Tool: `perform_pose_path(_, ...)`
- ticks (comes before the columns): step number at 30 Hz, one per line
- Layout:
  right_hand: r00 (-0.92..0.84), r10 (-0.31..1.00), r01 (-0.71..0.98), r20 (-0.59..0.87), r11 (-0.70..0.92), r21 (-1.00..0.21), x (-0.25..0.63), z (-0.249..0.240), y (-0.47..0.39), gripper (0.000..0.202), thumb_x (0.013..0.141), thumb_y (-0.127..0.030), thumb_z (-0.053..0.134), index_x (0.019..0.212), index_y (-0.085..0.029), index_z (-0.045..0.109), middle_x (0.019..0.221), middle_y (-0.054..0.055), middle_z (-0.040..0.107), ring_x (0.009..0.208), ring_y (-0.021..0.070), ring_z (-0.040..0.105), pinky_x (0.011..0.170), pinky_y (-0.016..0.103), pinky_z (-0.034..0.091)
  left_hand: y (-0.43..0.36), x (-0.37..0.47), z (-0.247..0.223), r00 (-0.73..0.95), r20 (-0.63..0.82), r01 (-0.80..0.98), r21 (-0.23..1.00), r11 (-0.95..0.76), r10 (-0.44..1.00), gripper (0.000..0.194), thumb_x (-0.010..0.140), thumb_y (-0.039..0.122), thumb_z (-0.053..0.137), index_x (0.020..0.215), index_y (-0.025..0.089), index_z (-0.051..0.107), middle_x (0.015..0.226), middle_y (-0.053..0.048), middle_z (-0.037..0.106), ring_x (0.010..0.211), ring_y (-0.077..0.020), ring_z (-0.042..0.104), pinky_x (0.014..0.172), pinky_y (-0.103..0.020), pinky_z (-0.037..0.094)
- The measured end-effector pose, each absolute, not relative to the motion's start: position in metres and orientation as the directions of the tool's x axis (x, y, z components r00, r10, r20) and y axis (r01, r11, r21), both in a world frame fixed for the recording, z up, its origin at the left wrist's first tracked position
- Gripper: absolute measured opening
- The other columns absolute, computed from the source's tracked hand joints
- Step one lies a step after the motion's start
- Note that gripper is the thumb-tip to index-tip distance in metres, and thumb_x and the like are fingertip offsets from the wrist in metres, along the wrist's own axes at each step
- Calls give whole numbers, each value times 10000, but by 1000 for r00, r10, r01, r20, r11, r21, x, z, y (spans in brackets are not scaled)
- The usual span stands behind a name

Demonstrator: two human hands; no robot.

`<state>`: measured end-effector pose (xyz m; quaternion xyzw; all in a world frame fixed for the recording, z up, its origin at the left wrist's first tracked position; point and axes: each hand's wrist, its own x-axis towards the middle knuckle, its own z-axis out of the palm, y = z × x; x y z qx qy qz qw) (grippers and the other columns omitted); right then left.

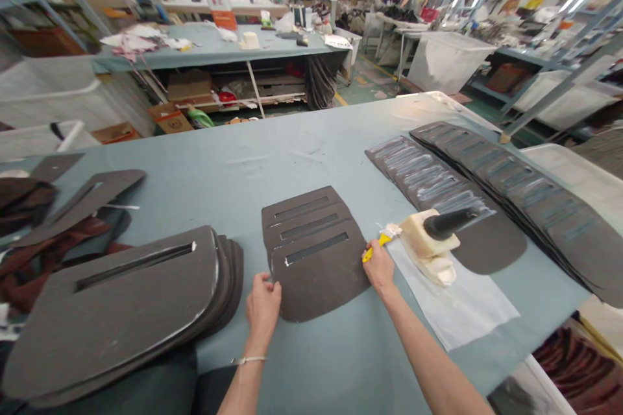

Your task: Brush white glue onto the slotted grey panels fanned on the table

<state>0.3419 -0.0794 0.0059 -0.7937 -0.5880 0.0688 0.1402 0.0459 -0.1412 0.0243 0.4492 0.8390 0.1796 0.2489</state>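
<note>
Several overlapping dark grey panels with long slots lie in the middle of the table. At their left edge is my left hand, its fingers curled together; whether it pinches the panel's edge is too small to tell. My right hand grips a yellow-handled brush beside the panels' right edge, the whitish bristles pointing away from me. A cream block-shaped container with a black cylinder stands on a white sheet to the right. Rows of panels smeared with white streaks lie beyond it.
A thick pile of slotted grey panels sits at the left, near dark red fabric. More fanned panels lie along the right of the blue-green table. Another table, white bins and people are in the background.
</note>
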Motion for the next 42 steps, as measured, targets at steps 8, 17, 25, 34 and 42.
perform_pose_path(8,299,954,913,-7,-289,-287,343,10,-81,123,864,-182,506,979,-197,547,782,14,569,628,120,471,541,255,177,-140,40,17,-446,-251,659,558,505,859,243,799,314,522,1012,204,479,800,-23,663,767,-195,630,682,-285,400)
perform_pose_path(17,315,949,913,-33,-312,-262,342,12,-80,134,870,-207,518,1000,-196,550,783,18,567,650,128,483,549,253,188,-140,38,8,-460,-224,656,566,499,859,230,789,293,539,994,211,473,778,-1,650,751,-175,620,693,-275,407)
perform_pose_path(25,276,961,936,7,-267,-231,342,11,-81,143,873,-269,523,997,-199,535,812,31,563,658,139,481,542,254,197,-142,41,12,-467,-181,678,554,483,865,263,779,301,538,1011,197,471,770,-14,609,726,-185,599,676,-299,417)
perform_pose_path(34,77,963,986,257,-35,-163,344,15,-86,282,773,-84,454,1032,-138,551,850,97,487,846,232,448,686,300,341,-185,36,64,-472,-10,688,621,375,882,329,854,437,442,1047,176,492,881,-46,538,796,-180,551,780,-344,454)
perform_pose_path(42,-59,883,919,465,229,-320,327,19,-115,209,820,-224,475,1007,-158,542,898,108,537,828,245,461,678,317,374,-354,-47,138,-676,162,737,158,658,719,338,843,451,476,1037,191,573,1022,-110,589,934,-262,550,799,-399,424)
